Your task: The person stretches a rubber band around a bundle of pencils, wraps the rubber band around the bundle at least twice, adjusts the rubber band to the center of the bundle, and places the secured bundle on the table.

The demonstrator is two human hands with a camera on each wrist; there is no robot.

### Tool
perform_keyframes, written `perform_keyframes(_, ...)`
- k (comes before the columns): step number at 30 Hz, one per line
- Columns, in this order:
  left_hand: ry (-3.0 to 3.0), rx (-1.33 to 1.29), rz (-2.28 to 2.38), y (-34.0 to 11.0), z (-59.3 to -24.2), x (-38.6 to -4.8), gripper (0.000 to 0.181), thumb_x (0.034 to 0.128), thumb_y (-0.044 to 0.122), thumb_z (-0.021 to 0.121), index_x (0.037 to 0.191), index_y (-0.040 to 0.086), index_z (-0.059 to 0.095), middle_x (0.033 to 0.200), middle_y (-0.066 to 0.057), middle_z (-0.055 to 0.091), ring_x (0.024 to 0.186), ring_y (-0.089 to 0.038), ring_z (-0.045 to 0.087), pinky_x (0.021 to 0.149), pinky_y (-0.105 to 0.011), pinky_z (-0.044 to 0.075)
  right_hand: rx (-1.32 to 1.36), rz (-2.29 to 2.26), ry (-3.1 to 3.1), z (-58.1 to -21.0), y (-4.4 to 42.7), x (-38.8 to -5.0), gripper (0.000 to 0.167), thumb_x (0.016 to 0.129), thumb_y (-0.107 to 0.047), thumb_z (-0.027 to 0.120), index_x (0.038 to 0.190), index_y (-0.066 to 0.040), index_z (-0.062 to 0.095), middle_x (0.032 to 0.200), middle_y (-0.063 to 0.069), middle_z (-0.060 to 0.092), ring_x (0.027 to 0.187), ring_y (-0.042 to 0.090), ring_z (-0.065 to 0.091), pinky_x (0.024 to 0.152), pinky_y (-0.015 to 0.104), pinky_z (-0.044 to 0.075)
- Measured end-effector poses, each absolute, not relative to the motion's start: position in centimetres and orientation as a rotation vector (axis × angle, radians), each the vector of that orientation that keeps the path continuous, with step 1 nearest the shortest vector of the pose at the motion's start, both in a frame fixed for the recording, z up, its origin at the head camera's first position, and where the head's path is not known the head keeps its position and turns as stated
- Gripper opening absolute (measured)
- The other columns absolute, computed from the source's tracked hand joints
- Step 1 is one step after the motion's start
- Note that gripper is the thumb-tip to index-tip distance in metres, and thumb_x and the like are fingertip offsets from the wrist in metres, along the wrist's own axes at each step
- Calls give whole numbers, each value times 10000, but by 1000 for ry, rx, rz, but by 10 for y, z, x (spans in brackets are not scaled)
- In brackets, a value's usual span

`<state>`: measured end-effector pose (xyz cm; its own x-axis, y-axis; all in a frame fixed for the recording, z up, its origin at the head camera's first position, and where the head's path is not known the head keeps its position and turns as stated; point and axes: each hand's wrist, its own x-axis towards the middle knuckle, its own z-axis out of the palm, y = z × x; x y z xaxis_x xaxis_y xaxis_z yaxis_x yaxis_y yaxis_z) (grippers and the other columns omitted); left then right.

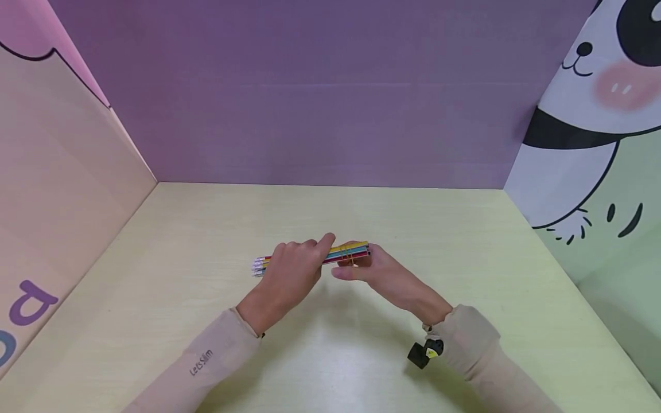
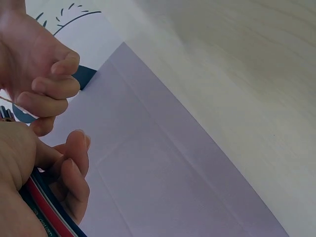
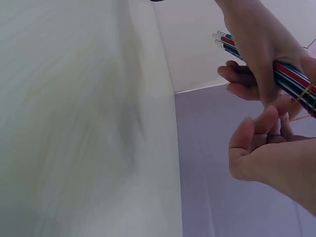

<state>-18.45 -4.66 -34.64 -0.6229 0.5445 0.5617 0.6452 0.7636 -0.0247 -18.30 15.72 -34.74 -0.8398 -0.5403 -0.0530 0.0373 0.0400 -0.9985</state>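
Note:
A bundle of pencils in several colours lies across my left hand, which grips it around the middle above the table. White ends stick out on the left, and the other end points to my right hand. A thin orange rubber band goes round the pencils near that right end. One strand of it stretches away from the bundle to the curled fingers of my right hand, which pinch it. In the left wrist view, striped pencil shafts show beneath the left hand; the palm hides their middle.
The pale wooden table spreads beneath both hands. A purple panel stands at the back, with a pink-beige panel on the left and a panda-print panel on the right.

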Motion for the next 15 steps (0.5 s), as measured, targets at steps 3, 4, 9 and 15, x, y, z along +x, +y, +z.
perform_keyframes(3, -2429, -872, -285, -47, -344, -185, 346, 779, -88, 717, 1066, 62, 597, 664, -48, 658, 414, -139, 415, 376, -251, 321, -515, -1866, 1934, -349, 155, -183, 344, 921, -250, 720, 1172, -30, 639, 1053, 75, 615, 1002, 246, 538, 966, 370, 414)
perform_keyframes(4, -2442, -863, -306, -48, -344, -186, 345, 778, -90, 718, 1062, 68, 600, 666, -41, 659, 419, -142, 420, 379, -256, 329, -522, -1877, 1934, -351, 153, -183, 312, 938, -261, 701, 1150, -40, 642, 1006, 67, 614, 961, 234, 543, 934, 349, 434)
perform_keyframes(9, -2490, -834, -408, -52, -340, -188, 325, 790, -89, 707, 1036, 91, 595, 632, -18, 629, 448, -139, 416, 407, -266, 344, -557, -2003, 1669, -363, 146, -187, 192, 1018, -238, 581, 1065, -65, 651, 839, 29, 606, 781, 171, 539, 759, 283, 485)
perform_keyframes(15, -2468, -820, -484, -56, -336, -187, 325, 817, -70, 713, 1090, 59, 595, 722, -74, 699, 487, -164, 552, 444, -306, 458, -441, -2133, 1398, -370, 171, -204, 196, 1028, -63, 496, 1097, -96, 676, 714, 10, 480, 653, 145, 472, 654, 276, 416)
